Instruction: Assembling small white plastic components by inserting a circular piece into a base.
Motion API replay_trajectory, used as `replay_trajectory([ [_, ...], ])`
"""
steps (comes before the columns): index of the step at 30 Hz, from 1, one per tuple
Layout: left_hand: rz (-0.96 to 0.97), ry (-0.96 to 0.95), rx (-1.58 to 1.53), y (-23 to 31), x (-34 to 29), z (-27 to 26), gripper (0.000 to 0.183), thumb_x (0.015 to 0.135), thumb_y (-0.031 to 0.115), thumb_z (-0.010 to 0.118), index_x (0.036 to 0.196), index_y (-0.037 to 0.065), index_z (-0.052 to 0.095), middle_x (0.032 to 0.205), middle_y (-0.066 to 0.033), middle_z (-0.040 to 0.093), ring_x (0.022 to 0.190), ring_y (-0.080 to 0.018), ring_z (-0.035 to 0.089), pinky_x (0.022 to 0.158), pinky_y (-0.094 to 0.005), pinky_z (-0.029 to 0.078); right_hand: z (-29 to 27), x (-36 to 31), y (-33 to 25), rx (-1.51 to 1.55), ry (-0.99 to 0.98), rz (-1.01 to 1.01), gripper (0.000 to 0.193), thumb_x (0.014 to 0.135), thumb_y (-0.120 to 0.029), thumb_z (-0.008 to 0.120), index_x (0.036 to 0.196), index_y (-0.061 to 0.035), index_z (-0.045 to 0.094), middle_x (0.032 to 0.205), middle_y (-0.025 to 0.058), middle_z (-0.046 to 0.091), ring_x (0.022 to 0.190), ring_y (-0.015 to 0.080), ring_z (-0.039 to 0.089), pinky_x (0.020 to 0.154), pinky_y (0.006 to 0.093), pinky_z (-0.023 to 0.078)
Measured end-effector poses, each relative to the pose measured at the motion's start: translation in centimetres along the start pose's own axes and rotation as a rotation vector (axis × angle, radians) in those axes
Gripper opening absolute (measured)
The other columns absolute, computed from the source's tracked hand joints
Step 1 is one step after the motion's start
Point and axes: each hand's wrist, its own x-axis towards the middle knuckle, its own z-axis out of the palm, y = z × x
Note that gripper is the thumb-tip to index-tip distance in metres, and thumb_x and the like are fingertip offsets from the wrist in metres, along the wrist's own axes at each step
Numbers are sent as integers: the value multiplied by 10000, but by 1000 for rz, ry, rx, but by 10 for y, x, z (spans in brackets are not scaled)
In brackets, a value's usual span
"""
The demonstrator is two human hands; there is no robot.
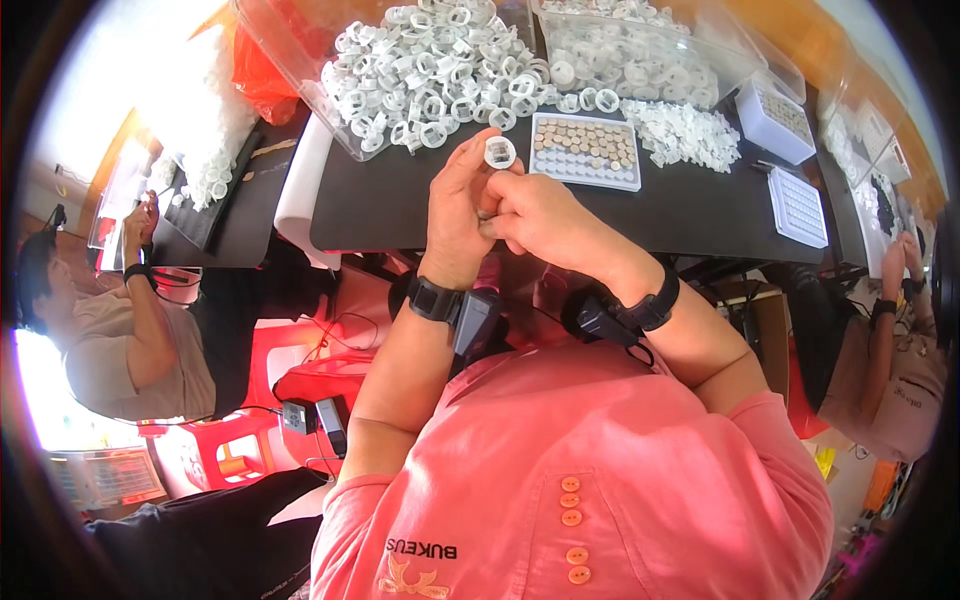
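Between the thumb and fingers of my left hand (458, 205) is a small round white plastic ring part (500, 153), held up above the near edge of the black table. My right hand (545, 215) meets the left palm, its fingertips pinched together just below the ring part. Something small may be in that pinch, but I cannot make it out. Right behind my hands lies a white tray (540, 172) with rows of small round metal discs (590, 140). Some of its front slots hold no disc.
A big heap of white ring parts (430, 75) fills a clear bin at the back. Small white clips (685, 133) lie in a pile right of the tray. Farther right are a deep white box (770, 120) and another slotted tray (798, 207). People work at both sides.
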Motion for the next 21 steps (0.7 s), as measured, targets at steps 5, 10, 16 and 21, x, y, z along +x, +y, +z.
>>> replay_trajectory([
  [5, 23, 27, -56, -3, 3, -3, 288, 1000, 265, 591, 1197, 56, 590, 967, -97, 637, 884, -219, 625, 759, -345, 526, 6, 0, 5, -41, 78, -79, 136, 860, -116, 640, 908, 2, 592, 602, 105, 607, 556, 198, 602, 551, 344, 434],
  [10, 2, 21, -64, -1, 2, -3, 286, 1004, 276, 590, 1186, 55, 595, 966, -94, 635, 870, -221, 614, 754, -347, 521, 8, 1, 4, -60, 103, -99, 148, 858, -126, 648, 915, 1, 597, 610, 107, 615, 566, 206, 613, 553, 344, 439],
  [16, -18, -11, -79, 0, 0, 0, 283, 1008, 296, 575, 1155, 54, 587, 938, -76, 624, 814, -189, 594, 695, -317, 503, 11, -1, 1, -71, 91, -64, 144, 858, -122, 637, 927, -4, 595, 680, 121, 645, 592, 218, 636, 574, 349, 465],
  [21, -45, -44, -141, 0, 2, -1, 292, 1002, 305, 584, 1139, 47, 589, 910, -60, 616, 784, -176, 595, 660, -304, 498, 10, -2, -4, -131, 90, -59, 137, 857, -102, 625, 946, -6, 587, 773, 139, 655, 624, 229, 645, 592, 365, 481],
])
